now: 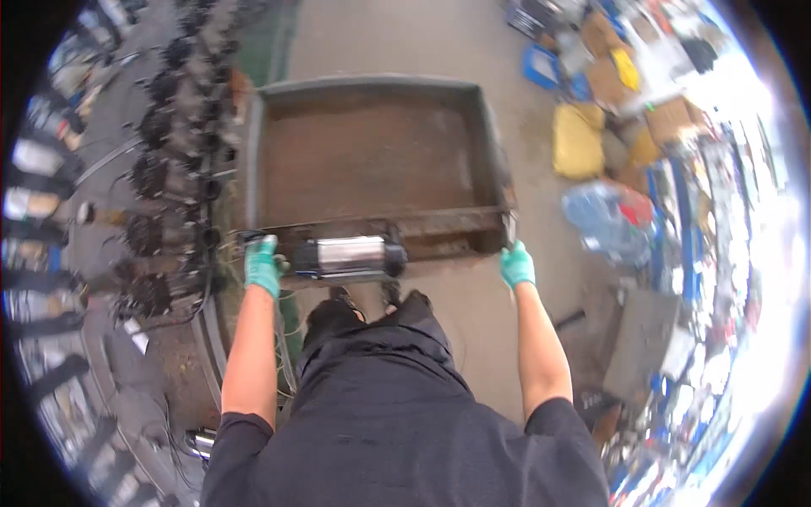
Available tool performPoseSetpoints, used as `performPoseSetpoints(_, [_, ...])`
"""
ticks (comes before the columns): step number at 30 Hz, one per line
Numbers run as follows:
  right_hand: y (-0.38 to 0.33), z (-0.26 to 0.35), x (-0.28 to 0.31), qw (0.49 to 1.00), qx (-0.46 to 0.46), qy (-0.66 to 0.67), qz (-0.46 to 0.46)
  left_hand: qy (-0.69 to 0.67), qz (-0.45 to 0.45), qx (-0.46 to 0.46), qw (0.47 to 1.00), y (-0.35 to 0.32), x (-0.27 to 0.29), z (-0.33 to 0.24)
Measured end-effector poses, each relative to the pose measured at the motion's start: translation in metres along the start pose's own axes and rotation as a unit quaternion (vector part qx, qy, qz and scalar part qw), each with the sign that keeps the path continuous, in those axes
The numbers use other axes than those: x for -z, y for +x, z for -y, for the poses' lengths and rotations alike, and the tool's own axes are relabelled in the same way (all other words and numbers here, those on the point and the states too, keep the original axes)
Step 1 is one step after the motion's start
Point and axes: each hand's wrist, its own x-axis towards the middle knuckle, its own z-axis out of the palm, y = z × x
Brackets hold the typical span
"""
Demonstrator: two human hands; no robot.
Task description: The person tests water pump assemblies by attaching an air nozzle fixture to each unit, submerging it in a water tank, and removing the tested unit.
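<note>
In front of me is a rusty metal cart (363,152) with a wide, shallow tray and raised grey edges. A cylindrical motor or pump (351,253), black with a shiny silver middle, lies across its near end. My left hand (263,267), in a green glove, is closed at the cart's near left corner beside a dark grip. At the near right corner my right hand (517,266), gloved alike, is closed round an upright metal handle (510,228). Both arms reach forward, and the fingertips are partly blurred.
Rows of dark machine parts (156,169) line the left side close to the cart. On the right lie a yellow sack (579,139), a clear plastic bag (604,215), cardboard boxes (676,118) and crowded shelving. Grey floor (380,38) stretches beyond the cart.
</note>
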Motion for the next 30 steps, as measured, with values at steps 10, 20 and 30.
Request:
performPoseSetpoints(10, [-0.038,0.084,0.015,0.979,0.192,0.028,-0.065,-0.101,0.006,0.019,0.995,0.003,-0.010,0.009])
performPoseSetpoints(20, [-0.125,0.247,0.001,0.932,0.346,0.076,0.079,-0.041,0.008,-0.105,0.994,-0.034,-0.032,0.005])
performPoseSetpoints(30, [-0.030,0.119,-0.051,0.935,0.324,0.109,-0.092,-0.079,0.390,-0.099,0.912,-0.212,-0.096,-0.048])
